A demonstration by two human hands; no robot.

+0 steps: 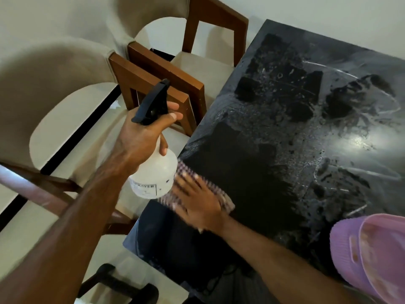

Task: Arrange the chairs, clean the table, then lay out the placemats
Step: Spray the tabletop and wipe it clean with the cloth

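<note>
Black, wet-streaked surface (295, 132) fills the 3 o'clock half, with two beige chairs (65, 110) tucked in at 10 o'clock. Left hand (142, 134) clenches its grip round the white spray bottle (153, 174) held above the surface's 9 o'clock edge. Right hand (197, 205) presses flat, fingers straight, on the checked cloth (225, 198) there.

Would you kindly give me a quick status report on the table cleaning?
Left hand grips spray bottle off the table's edge. Right hand flat on checked cloth at black table corner; top wet and streaky. Purple basket sits at near edge.
</note>
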